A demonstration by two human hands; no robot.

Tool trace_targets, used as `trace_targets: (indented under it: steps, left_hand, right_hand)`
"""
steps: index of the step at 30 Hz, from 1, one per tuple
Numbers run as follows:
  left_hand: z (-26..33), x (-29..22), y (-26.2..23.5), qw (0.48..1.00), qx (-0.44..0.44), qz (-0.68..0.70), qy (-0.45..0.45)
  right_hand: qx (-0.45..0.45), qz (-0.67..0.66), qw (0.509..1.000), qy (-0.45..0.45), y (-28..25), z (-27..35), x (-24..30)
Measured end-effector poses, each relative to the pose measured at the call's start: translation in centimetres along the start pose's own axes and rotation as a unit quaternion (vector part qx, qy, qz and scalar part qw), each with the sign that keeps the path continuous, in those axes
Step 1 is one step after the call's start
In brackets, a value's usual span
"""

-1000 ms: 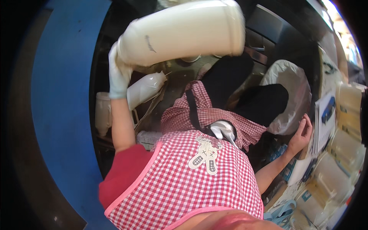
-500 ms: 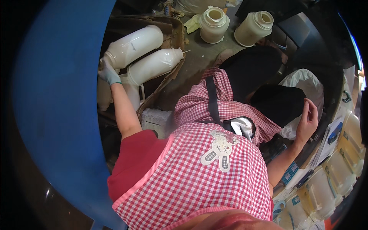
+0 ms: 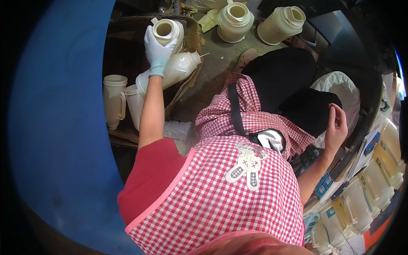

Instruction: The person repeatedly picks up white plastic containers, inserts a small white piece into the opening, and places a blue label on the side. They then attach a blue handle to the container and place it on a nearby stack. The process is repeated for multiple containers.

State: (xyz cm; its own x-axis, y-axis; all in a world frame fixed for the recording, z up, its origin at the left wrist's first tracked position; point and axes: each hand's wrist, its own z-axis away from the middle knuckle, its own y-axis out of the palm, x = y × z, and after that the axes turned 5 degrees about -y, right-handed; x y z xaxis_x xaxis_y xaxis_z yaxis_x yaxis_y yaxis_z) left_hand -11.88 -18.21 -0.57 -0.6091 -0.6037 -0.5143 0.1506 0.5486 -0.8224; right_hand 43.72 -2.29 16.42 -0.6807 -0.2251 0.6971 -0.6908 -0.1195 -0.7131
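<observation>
Blue panel (image 3: 59, 127): left of the grip; its outer edge fades into the dark rim.
Handled cream jug (image 3: 114, 102): below and left of the grip, plain to see now, mostly covered half a second ago.
Second handled jug (image 3: 135, 104): between that jug and the forearm, which partly hides it.
Left hand (image 3: 158, 52): gloved, shifted right from the panel's edge, grasping the cream flask shell.
Cream flask shell (image 3: 164, 30): in the grip, mouth toward the camera; its base is hidden, so contact with the carton (image 3: 193, 38) cannot be told.
White glossy vessel (image 3: 182, 70): lying just below the grip, as before, partly behind the wrist.
Two standing flask shells (image 3: 235, 32): right of the grip, unchanged.
Right hand (image 3: 337, 127): bare, far right of the grip, loosely bent, released, near the knee.
</observation>
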Motion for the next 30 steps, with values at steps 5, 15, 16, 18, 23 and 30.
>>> trace_targets:
  steps: [5, 15, 16, 18, 23, 30]
  left_hand:
    - [7.2, -0.4, 1.0, 0.99, -0.14, -0.013, 0.009]
    - [9.0, 2.6, 15.4, 0.87, 0.261, -0.392, 0.145]
    - [8.7, 1.4, 15.0, 0.858, 0.292, -0.394, 0.151]
    - [10.5, -0.1, 11.6, 0.828, 0.357, -0.402, 0.158]
    - [8.9, -4.2, -1.3, 0.926, 0.229, -0.202, 0.224]
    - [5.7, -20.3, -18.2, 0.951, 0.224, 0.08, 0.2]
  right_hand:
    - [-0.045, 0.033, 0.998, 0.001, -0.1, 1.6, -0.4]
    - [0.025, 0.015, 1.0, 0.001, 1.2, 1.9, 0.3]
    - [0.02, -0.009, 1.0, 0.004, 1.2, 2.2, 0.5]
    - [0.011, -0.015, 0.999, 0.027, 0.7, 2.7, 0.4]
    - [0.033, -0.045, 0.998, 0.024, 2.3, 2.9, -0.6]
    - [0.056, -0.18, 0.979, -0.081, 3.1, 0.2, 3.0]
